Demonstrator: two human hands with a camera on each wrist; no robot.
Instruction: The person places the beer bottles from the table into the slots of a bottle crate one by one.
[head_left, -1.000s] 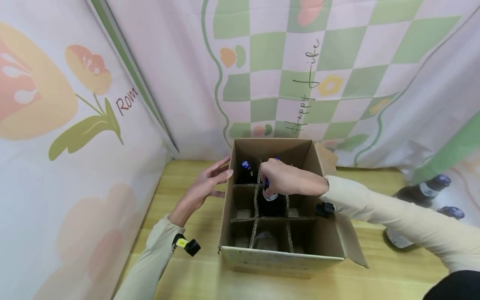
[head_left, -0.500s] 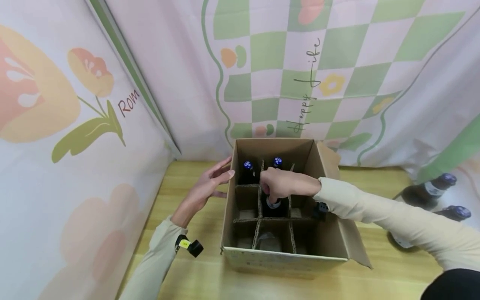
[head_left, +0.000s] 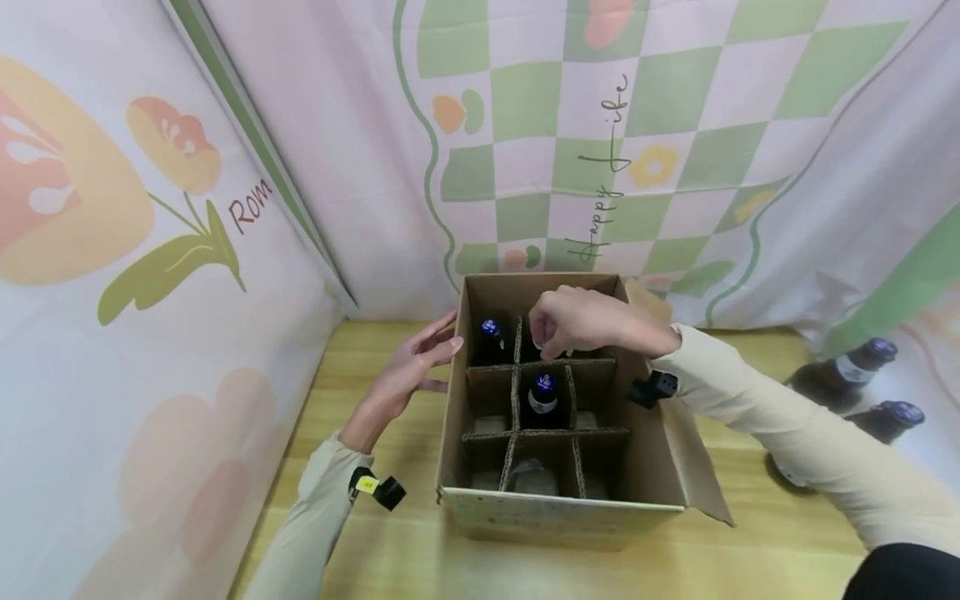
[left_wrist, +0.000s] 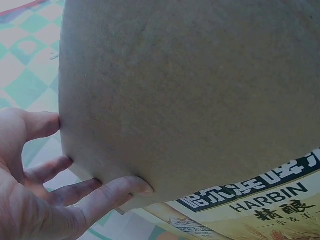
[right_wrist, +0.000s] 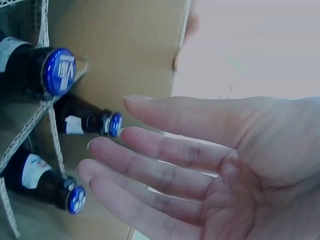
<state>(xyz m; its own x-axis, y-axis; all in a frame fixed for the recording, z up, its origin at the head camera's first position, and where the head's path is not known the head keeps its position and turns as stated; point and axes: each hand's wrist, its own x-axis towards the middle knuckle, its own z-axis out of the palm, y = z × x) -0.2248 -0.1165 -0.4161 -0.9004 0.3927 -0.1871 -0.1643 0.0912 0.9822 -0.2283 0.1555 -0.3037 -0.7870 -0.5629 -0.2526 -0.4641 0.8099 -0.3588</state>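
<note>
The cardboard box (head_left: 562,512), split into cells by a cardboard divider (head_left: 540,433), stands on the table. Dark glass bottles with blue caps are in it: one bottle (head_left: 491,333) in the back-left cell and another bottle (head_left: 543,400) in the centre cell. The right wrist view also shows a third bottle (right_wrist: 37,172), which my right hand hides in the head view. My right hand (head_left: 573,321) is over the back-middle cell, its fingers extended and holding nothing. My left hand (head_left: 405,371) touches the box's left side, its thumb (left_wrist: 120,192) lying on the cardboard.
Further dark bottles (head_left: 847,375) stand on the wooden table (head_left: 375,542) to the right, partly behind my right sleeve. A box flap (head_left: 697,467) sticks out on the right. Printed curtains (head_left: 360,167) hang behind and to the left.
My right hand has let go of the centre-cell bottle and risen up and back. That bottle's blue cap now shows. My left hand stays against the box.
</note>
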